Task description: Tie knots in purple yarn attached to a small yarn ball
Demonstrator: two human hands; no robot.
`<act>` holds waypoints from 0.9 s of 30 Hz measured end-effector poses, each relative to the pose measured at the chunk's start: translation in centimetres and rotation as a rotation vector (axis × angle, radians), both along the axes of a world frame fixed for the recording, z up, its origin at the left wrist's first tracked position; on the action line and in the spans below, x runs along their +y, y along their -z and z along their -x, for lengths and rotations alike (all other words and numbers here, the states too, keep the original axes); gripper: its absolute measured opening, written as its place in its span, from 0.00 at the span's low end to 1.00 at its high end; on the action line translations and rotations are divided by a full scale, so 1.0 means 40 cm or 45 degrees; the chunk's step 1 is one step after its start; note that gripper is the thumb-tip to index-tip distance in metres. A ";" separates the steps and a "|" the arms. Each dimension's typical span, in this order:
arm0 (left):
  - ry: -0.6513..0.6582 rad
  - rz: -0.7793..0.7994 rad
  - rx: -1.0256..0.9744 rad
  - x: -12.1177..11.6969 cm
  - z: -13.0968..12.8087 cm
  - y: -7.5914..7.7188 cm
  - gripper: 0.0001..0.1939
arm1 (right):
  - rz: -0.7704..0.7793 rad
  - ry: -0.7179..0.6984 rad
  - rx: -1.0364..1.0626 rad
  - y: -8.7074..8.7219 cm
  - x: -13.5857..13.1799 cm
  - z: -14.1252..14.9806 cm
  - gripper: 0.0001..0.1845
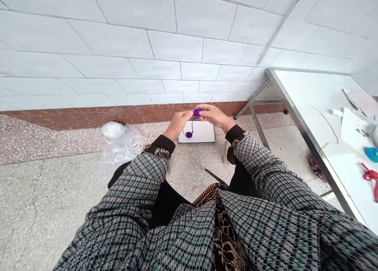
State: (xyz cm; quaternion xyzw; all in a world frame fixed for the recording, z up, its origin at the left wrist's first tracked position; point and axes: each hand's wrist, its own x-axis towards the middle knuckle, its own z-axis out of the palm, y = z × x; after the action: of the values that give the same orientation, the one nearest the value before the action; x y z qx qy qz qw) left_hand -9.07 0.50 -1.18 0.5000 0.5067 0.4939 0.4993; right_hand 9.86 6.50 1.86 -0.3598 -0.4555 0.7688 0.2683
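Both hands are held out in front of me above the floor. My left hand [178, 123] and my right hand [215, 116] meet with fingers pinched on a small purple yarn piece [197, 111]. A purple strand hangs down from it to a small purple yarn ball [189, 134]. Below the hands a white flat box [201, 132] lies on the floor by the wall. Checked sleeves cover both arms.
A crumpled clear plastic bag with white cord [121, 143] lies on the floor at the left. A white metal-framed table [313, 117] stands at the right with yellow thread [328, 125], a red piece [370, 175] and papers on it. White tiled walls enclose the corner.
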 end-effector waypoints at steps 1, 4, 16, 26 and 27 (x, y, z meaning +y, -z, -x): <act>0.058 0.010 0.007 -0.003 -0.004 -0.009 0.29 | -0.018 0.013 0.041 -0.005 0.000 0.003 0.15; 0.122 0.038 0.179 -0.001 -0.013 -0.037 0.26 | -0.005 0.092 0.129 -0.005 -0.006 0.011 0.16; 0.152 0.040 0.435 -0.013 -0.010 -0.085 0.14 | 0.196 0.379 0.207 -0.013 -0.037 -0.016 0.09; 0.068 0.053 0.435 -0.022 0.017 -0.079 0.16 | 0.137 0.370 0.113 -0.062 -0.028 -0.049 0.09; 0.023 0.072 0.444 -0.022 0.023 -0.076 0.15 | 0.111 0.373 0.087 -0.066 -0.022 -0.060 0.09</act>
State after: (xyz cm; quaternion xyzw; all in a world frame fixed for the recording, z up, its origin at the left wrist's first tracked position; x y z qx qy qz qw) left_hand -10.00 -0.39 1.88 0.5685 0.5948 0.3807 0.4220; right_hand 12.25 5.60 4.49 -0.4075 -0.3548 0.7523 0.3770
